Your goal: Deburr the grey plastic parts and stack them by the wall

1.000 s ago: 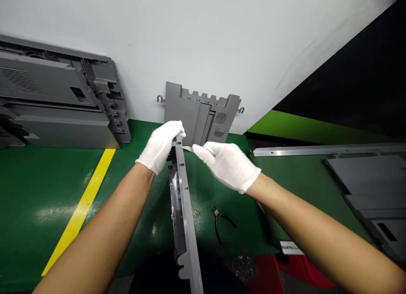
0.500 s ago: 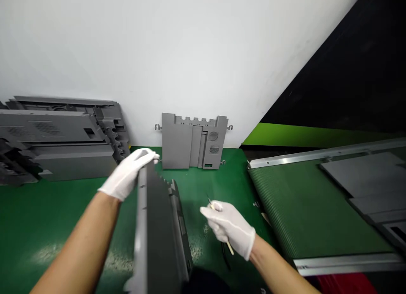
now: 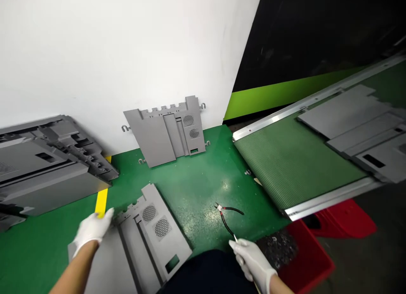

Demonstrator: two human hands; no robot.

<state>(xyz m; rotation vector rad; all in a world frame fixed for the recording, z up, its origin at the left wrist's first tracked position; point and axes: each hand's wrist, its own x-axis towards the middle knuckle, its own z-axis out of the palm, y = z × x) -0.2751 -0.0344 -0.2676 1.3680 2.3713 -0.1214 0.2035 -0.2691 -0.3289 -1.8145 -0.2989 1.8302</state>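
Note:
A grey plastic panel (image 3: 106,260) with two round mesh grilles lies on the green tabletop (image 3: 203,180) close in front of me. My left hand (image 3: 93,228), in a white glove, grips its far left edge, the fingertips partly hidden. My right hand (image 3: 253,260), also gloved, is closed round a thin tool (image 3: 235,239) with a pale handle, to the right of the panel and apart from it. Just beyond the right hand, cutting pliers (image 3: 219,208) with dark handles rest open on the table.
Another grey panel (image 3: 152,137) with metal hooks at its sides leans on the white wall. More grey panels (image 3: 57,159) are stacked at left, near yellow tape (image 3: 101,201). At right, a green conveyor belt (image 3: 282,159) carries a panel, above a red bin (image 3: 314,260) of small dark pieces.
The panel has gone from standing on edge to lying flat, grilles up, with my left hand moving left and down. My right hand has moved nearer and right, keeping the tool. The view has turned.

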